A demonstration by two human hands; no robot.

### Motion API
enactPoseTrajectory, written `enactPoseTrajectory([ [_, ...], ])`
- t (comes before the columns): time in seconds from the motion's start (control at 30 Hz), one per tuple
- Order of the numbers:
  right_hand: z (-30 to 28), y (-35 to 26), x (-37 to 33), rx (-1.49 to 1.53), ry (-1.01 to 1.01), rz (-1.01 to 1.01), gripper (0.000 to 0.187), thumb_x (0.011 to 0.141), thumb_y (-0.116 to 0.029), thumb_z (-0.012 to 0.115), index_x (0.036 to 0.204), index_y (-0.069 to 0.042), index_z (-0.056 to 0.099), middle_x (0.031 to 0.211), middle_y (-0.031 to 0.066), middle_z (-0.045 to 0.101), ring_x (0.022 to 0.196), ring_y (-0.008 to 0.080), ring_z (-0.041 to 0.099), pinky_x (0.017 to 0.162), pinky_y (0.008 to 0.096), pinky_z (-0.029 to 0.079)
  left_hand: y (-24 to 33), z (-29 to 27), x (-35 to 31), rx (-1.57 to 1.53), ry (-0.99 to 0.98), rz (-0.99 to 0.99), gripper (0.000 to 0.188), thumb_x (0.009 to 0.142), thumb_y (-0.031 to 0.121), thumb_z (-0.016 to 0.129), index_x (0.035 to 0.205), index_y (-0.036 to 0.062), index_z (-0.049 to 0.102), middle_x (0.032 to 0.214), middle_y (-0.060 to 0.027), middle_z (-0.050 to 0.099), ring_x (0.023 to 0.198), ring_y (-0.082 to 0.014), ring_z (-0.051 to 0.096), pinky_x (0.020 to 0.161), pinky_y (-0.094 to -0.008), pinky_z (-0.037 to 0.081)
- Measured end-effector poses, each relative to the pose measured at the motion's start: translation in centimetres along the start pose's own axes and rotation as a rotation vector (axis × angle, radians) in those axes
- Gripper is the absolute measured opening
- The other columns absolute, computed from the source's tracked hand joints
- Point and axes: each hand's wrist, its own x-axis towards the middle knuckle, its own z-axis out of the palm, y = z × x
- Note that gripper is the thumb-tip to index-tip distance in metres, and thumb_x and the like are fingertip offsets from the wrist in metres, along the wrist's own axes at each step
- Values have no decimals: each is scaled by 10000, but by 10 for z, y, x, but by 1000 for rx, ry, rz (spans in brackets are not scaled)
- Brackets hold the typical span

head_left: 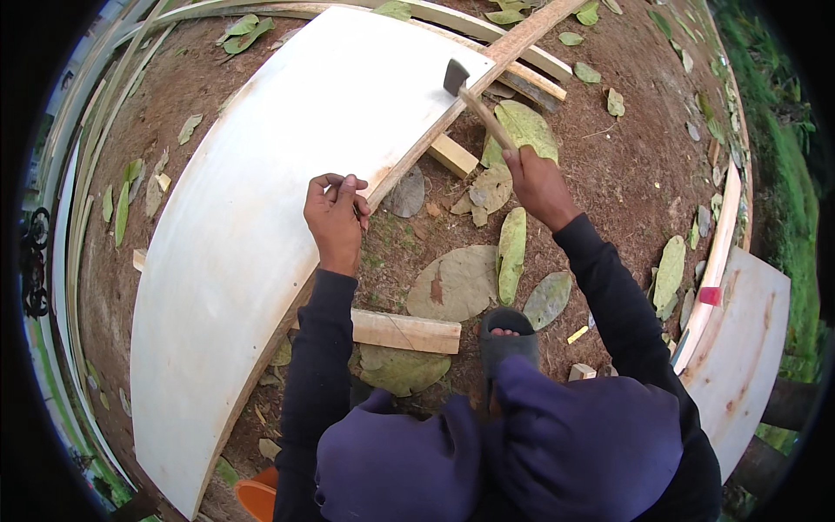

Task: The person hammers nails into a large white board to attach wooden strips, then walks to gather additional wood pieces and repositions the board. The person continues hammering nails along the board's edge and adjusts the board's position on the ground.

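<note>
In my right hand (541, 184) is a hammer (484, 117), gripped near the end of its wooden handle. Its dark metal head is over the right edge of a large white wooden sheet (252, 191), close to the far corner; I cannot tell whether it touches. My left hand (335, 222) is above the same edge, nearer to me, with its fingers curled together. Something thin and dark shows by those fingers, too small to name. Small dark spots dot the sheet along this edge, where a long wooden strip (409, 161) runs beneath it.
Short wooden blocks (405, 331) jut from under the sheet. Long timber strips (487, 33) lie at the far end. Large dry leaves (454, 284) cover the brown soil around my sandalled foot (508, 339). An orange container (257, 498) stands at lower left, another board (739, 348) at right.
</note>
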Motion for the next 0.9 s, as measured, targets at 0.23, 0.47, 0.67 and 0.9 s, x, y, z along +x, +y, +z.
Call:
enactPoseTrajectory([
  [0.23, 60, 23, -82, 295, -35, 125, 372, 1029, -303, 488, 871, 34, 509, 660, 295, 571, 646, 501, 582, 575, 545, 424, -10, 1, -99, -446, -197, -702, 233, 997, 109, 548, 1160, -56, 570, 1042, -146, 675, 775, -146, 643, 615, -284, 514],
  [0.47, 77, 21, -142, 458, -147, 279, 375, 1030, -299, 486, 874, 38, 535, 637, 267, 562, 621, 464, 588, 562, 517, 421, -21, 0, -95, -225, -217, -750, 287, 998, 173, 581, 1184, -45, 583, 1109, -141, 676, 812, -141, 642, 658, -293, 517],
  [0.67, 76, 21, -147, 466, -174, 275, 378, 1031, -306, 484, 888, 38, 549, 625, 247, 557, 608, 434, 600, 565, 493, 429, -10, 18, -25, 123, -411, -219, 192, 941, 164, 669, 986, -22, 659, 1085, -97, 696, 713, -112, 573, 645, -274, 483],
  [0.9, 68, 15, -163, 473, -221, 264, 355, 1025, -294, 498, 891, 30, 551, 634, 241, 560, 607, 424, 600, 558, 483, 432, -8, 37, 63, 489, -195, 192, 122, 873, 65, 688, 927, -44, 695, 747, -77, 688, 690, -119, 615, 650, -285, 491],
])
